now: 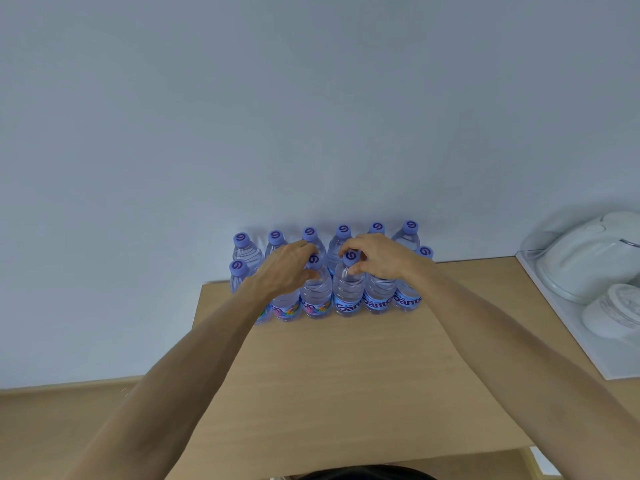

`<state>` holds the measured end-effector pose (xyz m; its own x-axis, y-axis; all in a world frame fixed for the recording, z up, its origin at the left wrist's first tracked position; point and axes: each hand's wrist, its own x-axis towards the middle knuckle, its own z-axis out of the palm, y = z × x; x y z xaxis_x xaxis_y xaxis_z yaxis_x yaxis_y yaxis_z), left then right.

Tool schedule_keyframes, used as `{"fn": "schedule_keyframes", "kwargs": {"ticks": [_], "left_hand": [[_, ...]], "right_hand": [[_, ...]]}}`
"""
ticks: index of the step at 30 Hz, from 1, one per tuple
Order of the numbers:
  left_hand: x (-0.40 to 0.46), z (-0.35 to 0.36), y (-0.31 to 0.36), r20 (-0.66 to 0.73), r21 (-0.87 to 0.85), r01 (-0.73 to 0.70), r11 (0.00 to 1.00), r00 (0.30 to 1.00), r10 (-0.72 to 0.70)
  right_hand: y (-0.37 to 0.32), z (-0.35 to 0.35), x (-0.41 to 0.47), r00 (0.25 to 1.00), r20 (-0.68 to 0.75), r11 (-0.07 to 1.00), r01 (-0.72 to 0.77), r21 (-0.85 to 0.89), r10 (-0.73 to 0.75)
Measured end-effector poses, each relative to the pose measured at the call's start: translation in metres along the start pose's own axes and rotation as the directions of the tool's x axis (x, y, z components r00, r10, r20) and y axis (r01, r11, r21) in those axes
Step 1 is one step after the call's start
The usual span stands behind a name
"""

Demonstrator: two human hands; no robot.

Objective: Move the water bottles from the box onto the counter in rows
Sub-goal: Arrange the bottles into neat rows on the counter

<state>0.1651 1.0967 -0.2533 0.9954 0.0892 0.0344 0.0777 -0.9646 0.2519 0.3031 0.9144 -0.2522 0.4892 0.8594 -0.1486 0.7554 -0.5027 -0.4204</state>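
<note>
— What are your hands doing right now?

— I am reaching both arms out over the light wooden table (339,375) toward the clear plastic water bottles with purple caps (348,289), which are standing upright at the far edge against the pale blue-grey wall (311,116).

— How are the bottles sitting?

— They are standing in two rows, one behind the other. The back row is right by the wall; the front row is just ahead of it, touching or nearly touching it. The front bottles are showing blue labels on the right and multicoloured ones on the left.

— And the right hand?

— My right hand (379,259) is pinching the neck of a front-row bottle near the middle, thumb and fingertips curled just under its purple cap (350,258).

— The left one?

— My left hand (287,268) is wrapping around the shoulder of the neighbouring front-row bottle (316,292), fingers curled on it, its cap poking out beside my knuckles. The two hands are working close together, on adjacent bottles, without touching each other.

— Anything else nearby?

— Off to the right a white tray (571,341) is lying on the table, carrying a white rounded appliance with a clear cover (588,258) and a small white lidded jar (613,311).
</note>
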Motion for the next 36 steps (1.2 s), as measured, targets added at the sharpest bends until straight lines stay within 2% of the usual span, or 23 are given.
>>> {"fn": "schedule_keyframes", "kwargs": {"ticks": [6,11,15,17,22,29,36], "left_hand": [[0.0019,0.0013,-0.0029,-0.021,-0.027,-0.015,1.0,1.0,0.014],[-0.0009,0.004,-0.0042,-0.05,-0.021,-0.041,0.999,0.998,0.04],[-0.002,0.0043,-0.0041,-0.053,-0.033,-0.048,0.998,0.998,0.046],[-0.0024,0.0045,-0.0045,-0.048,-0.043,-0.049,0.998,0.998,0.047],[0.0002,0.0041,-0.0065,-0.025,-0.064,-0.039,0.997,0.999,0.038],[0.0008,0.0036,-0.0066,-0.019,-0.069,-0.04,0.997,0.999,0.039],[-0.0017,0.0039,-0.0054,-0.034,-0.071,-0.046,0.996,0.998,0.043]], "right_hand": [[-0.0011,-0.0087,-0.0006,0.997,0.077,0.999,0.01,-0.045,-0.006],[-0.0054,-0.0107,-0.0009,0.998,0.064,0.995,0.009,-0.098,-0.003],[-0.0047,-0.0073,-0.0004,0.999,-0.009,0.987,-0.04,-0.156,0.039],[-0.004,-0.0055,-0.0008,0.999,-0.024,0.99,-0.038,-0.136,0.035],[-0.0051,-0.009,-0.0041,0.998,0.065,0.997,0.03,-0.064,-0.026],[-0.0083,-0.005,-0.001,1.0,-0.016,0.986,-0.012,-0.169,0.009],[-0.0068,-0.0009,-0.0021,0.998,-0.058,0.98,-0.027,-0.196,0.016]]}}
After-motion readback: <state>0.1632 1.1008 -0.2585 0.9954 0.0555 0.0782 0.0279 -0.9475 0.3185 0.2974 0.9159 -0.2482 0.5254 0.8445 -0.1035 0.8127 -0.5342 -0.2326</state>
